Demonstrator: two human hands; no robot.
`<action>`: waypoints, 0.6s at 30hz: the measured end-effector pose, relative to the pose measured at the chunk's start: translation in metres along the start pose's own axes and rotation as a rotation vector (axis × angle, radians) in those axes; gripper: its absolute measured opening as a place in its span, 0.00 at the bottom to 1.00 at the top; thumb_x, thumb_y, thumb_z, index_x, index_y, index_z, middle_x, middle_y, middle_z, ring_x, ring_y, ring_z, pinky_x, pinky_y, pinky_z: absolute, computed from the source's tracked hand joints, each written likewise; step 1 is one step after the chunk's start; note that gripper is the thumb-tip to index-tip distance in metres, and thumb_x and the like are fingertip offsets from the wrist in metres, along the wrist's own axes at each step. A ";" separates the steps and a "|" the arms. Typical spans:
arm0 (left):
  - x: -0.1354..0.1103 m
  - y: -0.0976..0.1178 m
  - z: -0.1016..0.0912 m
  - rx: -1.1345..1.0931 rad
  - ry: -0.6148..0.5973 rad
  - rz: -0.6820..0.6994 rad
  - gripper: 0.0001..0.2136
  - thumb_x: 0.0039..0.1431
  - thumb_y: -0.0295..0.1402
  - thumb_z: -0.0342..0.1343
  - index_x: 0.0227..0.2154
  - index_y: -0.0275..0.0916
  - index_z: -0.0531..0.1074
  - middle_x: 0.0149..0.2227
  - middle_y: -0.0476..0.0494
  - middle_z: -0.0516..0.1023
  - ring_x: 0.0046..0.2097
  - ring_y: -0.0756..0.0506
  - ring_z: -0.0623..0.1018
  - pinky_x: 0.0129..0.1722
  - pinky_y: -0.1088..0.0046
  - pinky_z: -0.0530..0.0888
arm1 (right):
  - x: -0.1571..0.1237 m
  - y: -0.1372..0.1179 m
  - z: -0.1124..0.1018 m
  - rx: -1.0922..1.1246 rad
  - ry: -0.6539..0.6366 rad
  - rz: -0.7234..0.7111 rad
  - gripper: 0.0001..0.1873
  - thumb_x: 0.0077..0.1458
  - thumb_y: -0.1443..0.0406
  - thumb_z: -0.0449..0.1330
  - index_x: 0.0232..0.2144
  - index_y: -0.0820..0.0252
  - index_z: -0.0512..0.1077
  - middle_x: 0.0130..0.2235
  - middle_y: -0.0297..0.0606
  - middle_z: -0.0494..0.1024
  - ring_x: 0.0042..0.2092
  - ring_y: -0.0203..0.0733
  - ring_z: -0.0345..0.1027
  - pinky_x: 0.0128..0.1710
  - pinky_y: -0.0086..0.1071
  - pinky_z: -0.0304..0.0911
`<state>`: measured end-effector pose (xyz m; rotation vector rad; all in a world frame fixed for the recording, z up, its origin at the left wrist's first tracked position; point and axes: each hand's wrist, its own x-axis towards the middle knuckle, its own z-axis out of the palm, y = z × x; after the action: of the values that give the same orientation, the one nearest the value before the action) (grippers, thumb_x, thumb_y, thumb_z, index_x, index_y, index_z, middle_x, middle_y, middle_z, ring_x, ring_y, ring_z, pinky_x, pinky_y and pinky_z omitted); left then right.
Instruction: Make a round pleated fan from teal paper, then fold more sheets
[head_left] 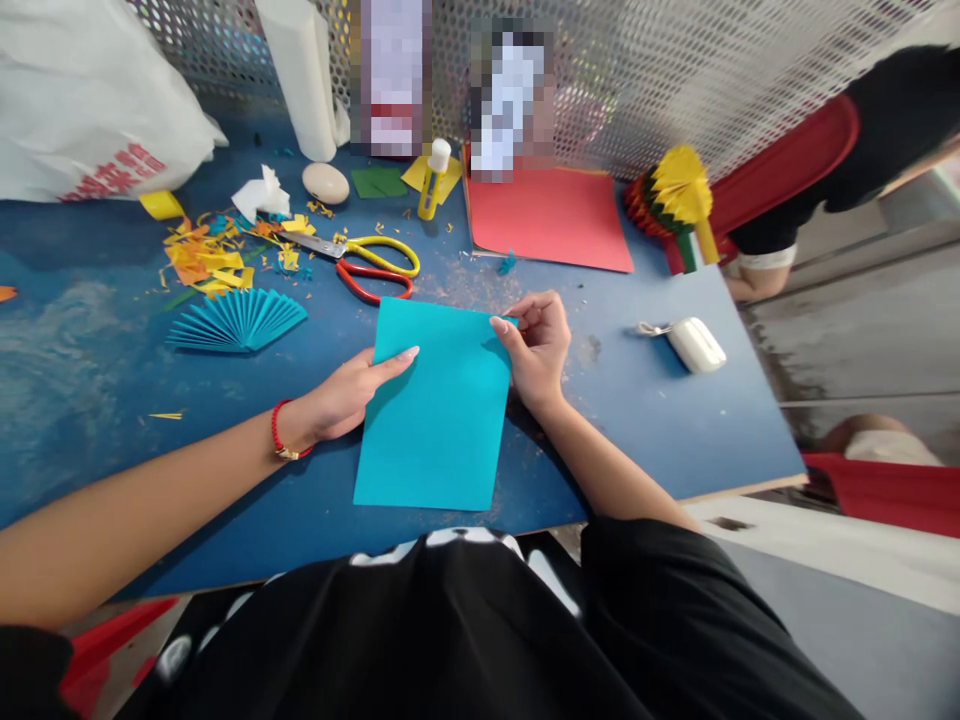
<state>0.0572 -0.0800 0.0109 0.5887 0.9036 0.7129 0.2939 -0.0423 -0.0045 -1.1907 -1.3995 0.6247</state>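
A flat sheet of turquoise paper (435,420) is held just above the blue table (300,500). My left hand (352,395) grips its left edge, thumb on top and the other fingers underneath. At the upper right corner, my right hand (541,345) pinches the paper between thumb and fingers. Left of the sheet lies a pleated turquoise paper fan (238,322). Scissors (360,262) with one yellow and one red handle rest beyond the sheet's top edge, blades pointing left.
Yellow and orange paper scraps (202,255) lie at the left. A glue stick (433,180) stands at the back, beside red paper sheets (551,220). A yellow paper rosette (681,190) and a white case (696,345) are at the right. Another person (847,160) is beyond the table's right side.
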 end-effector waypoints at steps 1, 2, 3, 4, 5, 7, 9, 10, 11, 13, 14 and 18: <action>0.000 0.000 0.000 -0.001 0.003 -0.006 0.14 0.63 0.42 0.68 0.48 0.43 0.81 0.49 0.41 0.86 0.56 0.35 0.84 0.60 0.52 0.80 | 0.000 0.000 0.000 0.001 -0.006 -0.006 0.30 0.51 0.38 0.69 0.33 0.52 0.64 0.26 0.26 0.63 0.25 0.32 0.54 0.22 0.30 0.53; 0.000 0.000 -0.001 -0.002 0.009 -0.012 0.14 0.63 0.42 0.68 0.49 0.43 0.81 0.49 0.41 0.86 0.56 0.35 0.84 0.59 0.52 0.80 | 0.000 0.001 0.000 0.003 -0.013 -0.010 0.30 0.52 0.38 0.69 0.33 0.52 0.64 0.26 0.26 0.63 0.25 0.32 0.54 0.22 0.29 0.53; 0.000 -0.001 -0.001 -0.005 0.014 -0.016 0.14 0.63 0.41 0.68 0.49 0.43 0.81 0.49 0.41 0.86 0.55 0.35 0.84 0.59 0.52 0.81 | 0.000 0.001 0.000 0.004 -0.020 -0.012 0.30 0.51 0.38 0.70 0.33 0.52 0.64 0.26 0.25 0.62 0.25 0.32 0.54 0.22 0.29 0.52; 0.000 -0.001 -0.001 -0.006 0.018 -0.016 0.14 0.64 0.41 0.67 0.49 0.43 0.81 0.49 0.41 0.86 0.55 0.35 0.84 0.59 0.51 0.81 | 0.000 0.002 -0.001 0.004 -0.027 -0.011 0.30 0.51 0.38 0.70 0.33 0.52 0.65 0.25 0.25 0.61 0.25 0.31 0.53 0.22 0.29 0.52; 0.000 -0.001 -0.001 -0.006 0.017 -0.011 0.14 0.64 0.41 0.67 0.49 0.43 0.81 0.49 0.41 0.87 0.55 0.35 0.84 0.59 0.51 0.81 | 0.000 0.002 -0.001 0.006 -0.033 -0.009 0.30 0.50 0.39 0.71 0.32 0.52 0.65 0.25 0.24 0.60 0.25 0.31 0.52 0.22 0.29 0.51; 0.000 -0.001 -0.001 -0.002 0.002 0.008 0.13 0.65 0.40 0.66 0.49 0.42 0.81 0.48 0.41 0.87 0.55 0.35 0.84 0.59 0.51 0.80 | 0.001 0.004 -0.002 0.013 -0.039 -0.005 0.29 0.49 0.39 0.72 0.32 0.53 0.66 0.24 0.23 0.58 0.24 0.31 0.51 0.22 0.29 0.51; -0.001 0.000 0.000 0.003 -0.010 0.023 0.12 0.66 0.40 0.65 0.49 0.41 0.81 0.48 0.41 0.87 0.55 0.35 0.84 0.59 0.52 0.80 | 0.000 0.005 -0.002 0.017 -0.032 -0.006 0.29 0.49 0.40 0.73 0.33 0.53 0.67 0.24 0.23 0.59 0.25 0.31 0.52 0.23 0.29 0.52; -0.001 0.001 0.001 0.005 -0.007 0.025 0.12 0.66 0.39 0.65 0.48 0.41 0.81 0.49 0.41 0.87 0.55 0.35 0.84 0.60 0.52 0.80 | 0.000 0.005 -0.002 0.019 -0.027 -0.004 0.29 0.48 0.40 0.73 0.34 0.53 0.67 0.25 0.23 0.61 0.25 0.31 0.53 0.23 0.29 0.53; -0.001 0.001 0.001 0.007 0.001 0.022 0.12 0.66 0.39 0.65 0.48 0.41 0.81 0.49 0.41 0.86 0.55 0.35 0.84 0.60 0.51 0.80 | 0.000 0.005 -0.002 0.024 -0.021 0.002 0.30 0.48 0.40 0.73 0.35 0.53 0.67 0.26 0.24 0.63 0.25 0.31 0.54 0.24 0.29 0.54; -0.002 0.003 0.003 0.011 0.027 0.014 0.11 0.66 0.40 0.65 0.47 0.42 0.81 0.49 0.41 0.86 0.57 0.35 0.83 0.61 0.51 0.80 | 0.000 0.005 -0.001 0.040 -0.010 0.023 0.32 0.46 0.40 0.74 0.38 0.52 0.67 0.28 0.25 0.67 0.26 0.31 0.57 0.24 0.29 0.55; -0.003 0.004 0.003 0.012 0.040 0.012 0.11 0.65 0.40 0.65 0.47 0.42 0.81 0.49 0.41 0.86 0.58 0.34 0.82 0.61 0.51 0.79 | 0.000 0.005 -0.001 0.051 -0.006 0.032 0.32 0.45 0.39 0.74 0.39 0.51 0.67 0.28 0.25 0.68 0.26 0.32 0.58 0.24 0.29 0.56; -0.003 0.005 0.003 0.003 0.071 0.018 0.13 0.62 0.42 0.68 0.45 0.42 0.82 0.49 0.41 0.86 0.62 0.32 0.79 0.62 0.50 0.79 | 0.001 0.002 -0.001 0.063 -0.002 0.042 0.31 0.46 0.40 0.74 0.35 0.52 0.67 0.25 0.24 0.64 0.26 0.32 0.58 0.24 0.29 0.57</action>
<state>0.0570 -0.0798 0.0179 0.5779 0.9661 0.7523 0.2955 -0.0413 -0.0056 -1.1724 -1.3495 0.6949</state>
